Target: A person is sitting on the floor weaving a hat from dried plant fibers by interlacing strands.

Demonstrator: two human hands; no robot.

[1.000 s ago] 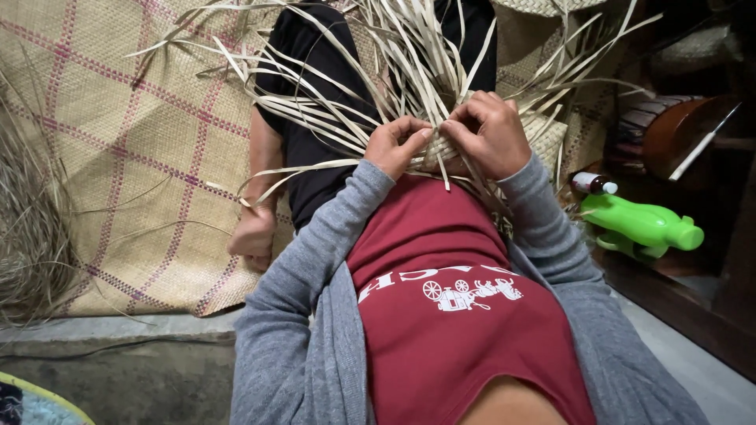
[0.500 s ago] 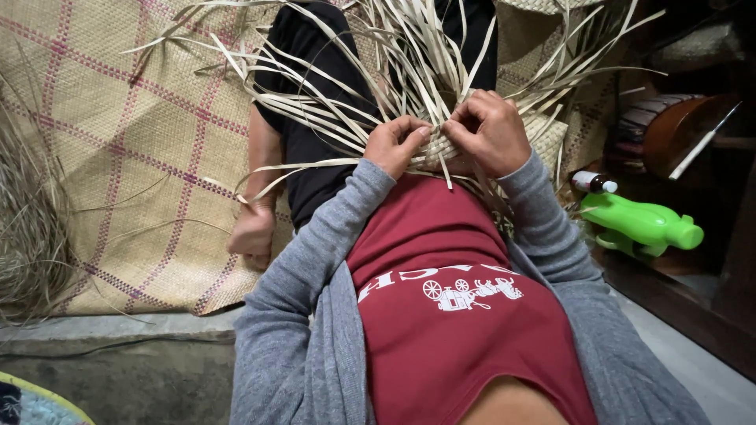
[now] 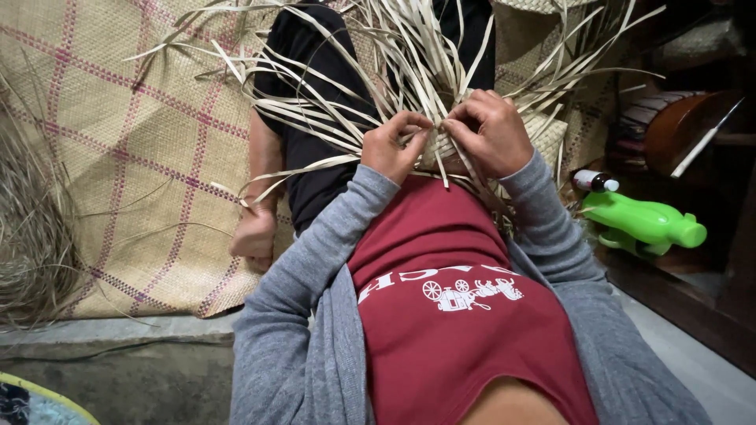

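Observation:
A half-woven piece of pale straw point(image 3: 441, 145) rests against my chest, with many long loose strips point(image 3: 370, 71) fanning up and out from it. My left hand point(image 3: 391, 146) pinches strips at the woven edge, fingers curled. My right hand point(image 3: 492, 134) grips the same edge right beside it, thumbs almost touching. Both arms wear grey sleeves over a red shirt.
A second person in black sits opposite, one hand point(image 3: 253, 234) resting on a large woven mat point(image 3: 118, 142) with pink lines. A heap of dry fibres point(image 3: 27, 228) lies at the left. A green plastic toy point(image 3: 642, 222) and a small bottle point(image 3: 594, 182) sit at the right.
My hands have shifted slightly on the woven edge, fingers working the strips closer together. The other person's hand stays on the mat.

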